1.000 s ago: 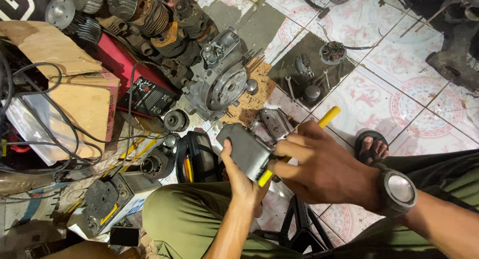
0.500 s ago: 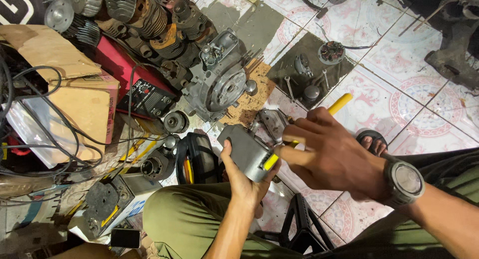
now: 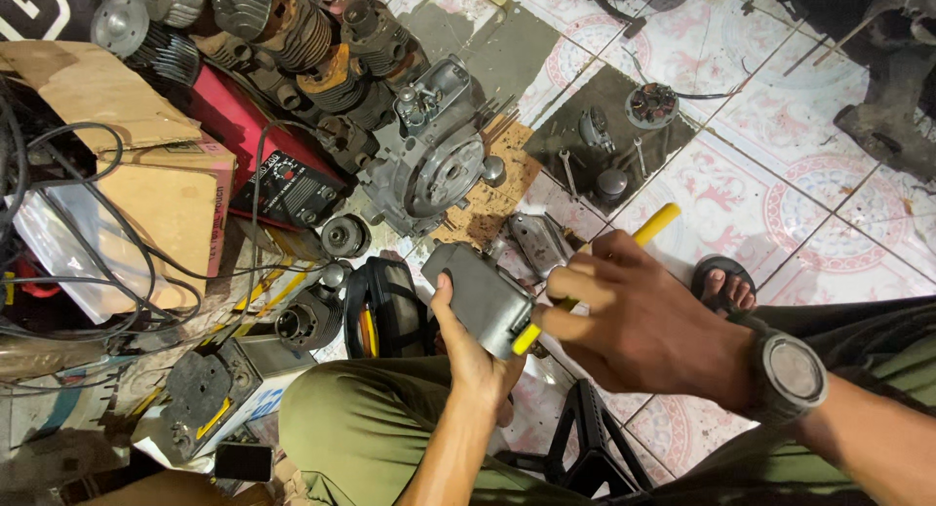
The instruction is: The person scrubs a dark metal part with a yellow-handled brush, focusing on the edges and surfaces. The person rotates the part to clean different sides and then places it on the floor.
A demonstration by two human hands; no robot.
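two hands (image 3: 639, 326), one yellow tool (image 3: 651, 223), one grey block (image 3: 478, 296), one watch (image 3: 792, 371), one engine case (image 3: 434, 155).

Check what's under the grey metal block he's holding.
The left hand cups the grey metal block from below, thumb along its near edge. A yellow-handled tool in the right hand lies against its right end. The block's underside is hidden.

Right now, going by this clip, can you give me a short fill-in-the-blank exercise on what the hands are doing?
1. The left hand holds a grey metal ____ from below.
2. The right hand grips a tool with a ____ handle.
3. A ____ sits on the right wrist.
4. On the tiled floor, beyond the hands, lies a grey engine ____.

Missing words: box; yellow; watch; casing
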